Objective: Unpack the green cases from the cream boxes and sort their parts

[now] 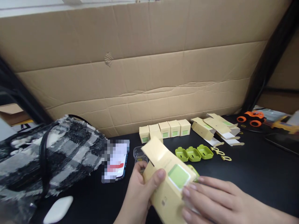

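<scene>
A cream cardboard box (161, 186) with a green label is held up in front of me, tilted, with a long flap sticking out at its upper end. My left hand (143, 186) grips it from the left, thumb across its face. The fingers of my right hand (215, 199) are closed on its right end, partly blurred. Behind that end, part of a green plastic piece (193, 170) shows. Beyond the box lie three green paw-shaped cases (193, 153) and three yellowish rings (220, 152). Small transparent containers (138, 152) are partly hidden behind my left hand.
Several folded small boxes (174, 128) stand along the cardboard wall (149, 68). Unfolded boxes (218, 127) lie right of them, near an orange toy truck (253, 118). Leftward are a phone (116, 160), a checked bag (58, 152) and a white rounded object (58, 210).
</scene>
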The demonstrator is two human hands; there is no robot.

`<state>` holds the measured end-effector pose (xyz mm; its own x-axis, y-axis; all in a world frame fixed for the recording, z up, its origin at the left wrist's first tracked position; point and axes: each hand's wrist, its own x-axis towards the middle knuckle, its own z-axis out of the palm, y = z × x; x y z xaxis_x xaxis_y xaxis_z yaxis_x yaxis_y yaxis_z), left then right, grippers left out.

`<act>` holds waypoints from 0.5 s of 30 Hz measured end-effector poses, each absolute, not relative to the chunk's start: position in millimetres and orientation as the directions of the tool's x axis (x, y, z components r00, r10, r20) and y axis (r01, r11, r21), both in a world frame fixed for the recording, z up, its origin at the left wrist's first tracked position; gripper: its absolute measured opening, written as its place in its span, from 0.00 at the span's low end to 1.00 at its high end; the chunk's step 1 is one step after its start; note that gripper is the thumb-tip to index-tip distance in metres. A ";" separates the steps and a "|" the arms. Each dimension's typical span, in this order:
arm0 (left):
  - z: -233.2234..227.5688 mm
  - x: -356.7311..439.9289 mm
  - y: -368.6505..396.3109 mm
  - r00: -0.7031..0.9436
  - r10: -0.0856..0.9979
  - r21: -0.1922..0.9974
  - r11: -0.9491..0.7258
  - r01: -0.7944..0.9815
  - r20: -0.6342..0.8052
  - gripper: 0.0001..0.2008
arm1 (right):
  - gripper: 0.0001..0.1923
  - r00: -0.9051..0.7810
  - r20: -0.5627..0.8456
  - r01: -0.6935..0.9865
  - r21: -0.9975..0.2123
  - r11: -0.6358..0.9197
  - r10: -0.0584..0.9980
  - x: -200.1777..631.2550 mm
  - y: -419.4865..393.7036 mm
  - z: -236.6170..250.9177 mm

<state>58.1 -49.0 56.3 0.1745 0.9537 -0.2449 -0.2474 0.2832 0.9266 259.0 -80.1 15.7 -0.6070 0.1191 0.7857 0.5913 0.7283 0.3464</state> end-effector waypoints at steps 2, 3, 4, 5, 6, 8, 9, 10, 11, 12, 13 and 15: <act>52.2 60.6 -49.4 0.104 0.974 0.940 0.221 -0.260 -0.200 0.30 | 0.11 -0.632 0.774 0.577 0.430 0.694 0.046 259.9 -77.2 18.3; 51.1 61.9 -49.7 0.090 0.979 0.942 0.199 -0.269 -0.181 0.31 | 0.11 -0.630 0.774 0.602 0.436 0.669 0.063 261.8 -77.3 19.8; 50.7 63.2 -50.3 0.087 0.981 0.941 0.189 -0.279 -0.172 0.32 | 0.11 -0.627 0.775 0.616 0.439 0.654 0.071 264.6 -78.1 22.0; 51.0 64.4 -51.0 0.091 0.981 0.938 0.190 -0.292 -0.170 0.33 | 0.12 -0.626 0.776 0.620 0.436 0.652 0.076 268.1 -79.3 25.3; 51.8 65.2 -51.9 0.101 0.979 0.933 0.200 -0.300 -0.177 0.35 | 0.14 -0.633 0.769 0.615 0.429 0.661 0.090 272.1 -80.3 30.1; 53.9 65.7 -53.6 0.142 0.970 0.923 0.235 -0.306 -0.199 0.39 | 0.19 -0.660 0.740 0.582 0.394 0.712 0.131 279.7 -81.2 42.4; 54.4 65.3 -54.0 0.171 0.963 0.919 0.252 -0.304 -0.208 0.39 | 0.20 -0.675 0.721 0.570 0.375 0.731 0.156 282.3 -80.9 48.6; 54.3 64.5 -54.1 0.200 0.957 0.918 0.264 -0.298 -0.210 0.39 | 0.19 -0.695 0.696 0.559 0.369 0.743 0.177 283.8 -80.3 53.8; 53.5 63.5 -53.9 0.223 0.953 0.920 0.267 -0.286 -0.207 0.39 | 0.18 -0.723 0.663 0.547 0.377 0.748 0.195 284.2 -79.6 57.0; 52.0 62.3 -53.2 0.241 0.949 0.925 0.266 -0.273 -0.202 0.38 | 0.18 -0.753 0.627 0.531 0.400 0.747 0.200 283.6 -79.2 58.1; 50.1 61.1 -52.3 0.254 0.947 0.926 0.264 -0.268 -0.197 0.37 | 0.18 -0.779 0.598 0.513 0.432 0.742 0.190 282.5 -79.2 56.9; 46.1 59.3 -50.2 0.278 0.940 0.917 0.276 -0.287 -0.195 0.37 | 0.20 -0.817 0.556 0.476 0.494 0.728 0.156 281.2 -80.1 50.0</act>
<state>59.3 -50.2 46.1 0.2782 0.9404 -0.1954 -0.2874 0.2756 0.9173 281.2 -80.1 50.0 -0.8165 0.1564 0.5557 0.4757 0.7277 0.4942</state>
